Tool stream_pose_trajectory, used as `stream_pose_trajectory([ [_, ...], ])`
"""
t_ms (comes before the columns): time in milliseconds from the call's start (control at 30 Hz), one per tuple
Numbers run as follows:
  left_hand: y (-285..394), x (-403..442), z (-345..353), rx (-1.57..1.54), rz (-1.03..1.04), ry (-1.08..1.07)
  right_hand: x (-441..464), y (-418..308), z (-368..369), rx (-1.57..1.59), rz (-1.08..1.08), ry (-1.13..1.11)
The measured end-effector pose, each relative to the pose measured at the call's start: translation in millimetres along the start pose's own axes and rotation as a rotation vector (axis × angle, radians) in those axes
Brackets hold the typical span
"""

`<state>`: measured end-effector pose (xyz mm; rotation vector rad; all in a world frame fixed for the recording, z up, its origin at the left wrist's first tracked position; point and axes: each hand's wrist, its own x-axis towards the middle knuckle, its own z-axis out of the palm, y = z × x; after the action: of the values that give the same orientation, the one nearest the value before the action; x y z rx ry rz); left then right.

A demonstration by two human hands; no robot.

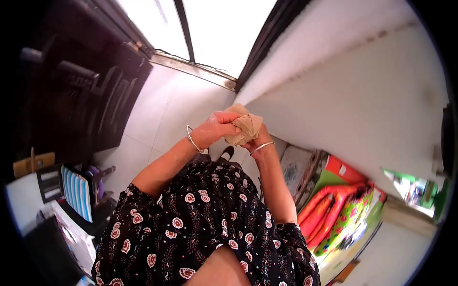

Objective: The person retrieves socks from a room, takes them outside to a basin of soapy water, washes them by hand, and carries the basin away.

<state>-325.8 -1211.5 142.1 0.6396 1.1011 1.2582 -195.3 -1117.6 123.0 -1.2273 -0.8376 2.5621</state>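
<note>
A crumpled tan cloth [248,125], thin and bunched up, is held in front of my body at about waist height. My left hand [217,128] pinches its near left side, thumb and curled fingers pressed on the folds. From the right, my right hand [260,138] grips the lower part of the bundle; most of its fingers are hidden behind the folds. Whitish marks show on the back of my left hand. Each wrist wears a bangle. I cannot tell whether anything is inside the folds.
Tiled floor [162,105] lies below, with a bright doorway [214,33] ahead. A dark wooden door [90,81] stands left, and a white wall [343,90] runs right. Red and orange bedding [329,209] is piled at lower right; a chair with a striped cushion [76,193] sits lower left.
</note>
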Motion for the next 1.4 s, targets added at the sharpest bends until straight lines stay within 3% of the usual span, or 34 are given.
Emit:
stream_pose_trajectory([
  [100,12.2,-7.6,-22.6,-0.084,0.003,0.286,33.7,4.7,11.4,0.055,-0.215,-0.128],
  [233,35.5,-20.0,-52.3,-0.144,0.14,0.514,55.7,-8.3,48.3,-0.069,-0.201,-0.265],
  [333,45.4,-21.3,-82.3,-0.191,0.152,0.578,71.9,-17.1,88.1,0.037,-0.139,-0.304],
  [467,65.4,-18.7,-152.1,-0.204,0.142,0.516,117.7,-16.1,148.8,-0.095,-0.221,-0.31],
  [567,62.8,-3.2,-109.6,-0.232,0.11,0.56,101.9,-37.7,107.0,0.017,-0.266,-0.268],
  [700,63.8,8.1,-111.6,-0.228,0.137,0.657,105.7,-55.5,93.6,0.056,-0.288,-0.232],
  [733,96.8,0.3,-211.7,-0.298,0.129,0.634,160.0,-53.2,177.6,0.074,-0.282,-0.181],
  [833,105.6,4.2,-259.7,-0.368,0.21,0.625,184.0,-68.4,195.6,0.151,-0.338,-0.208],
  [933,125.5,14.8,-258.4,-0.104,0.226,0.679,197.6,-79.0,198.7,0.002,-0.385,-0.159],
  [1067,159.5,56.4,-263.8,0.04,0.213,0.539,224.0,-95.0,206.7,-0.054,-0.365,-0.123],
  [1200,182.9,103.1,-304.2,0.181,0.331,0.6,248.2,-116.2,223.4,-0.113,-0.328,-0.131],
  [1400,287.2,197.3,-392.8,0.204,0.456,0.625,333.9,-187.9,287.3,-0.255,-0.207,-0.147],
])
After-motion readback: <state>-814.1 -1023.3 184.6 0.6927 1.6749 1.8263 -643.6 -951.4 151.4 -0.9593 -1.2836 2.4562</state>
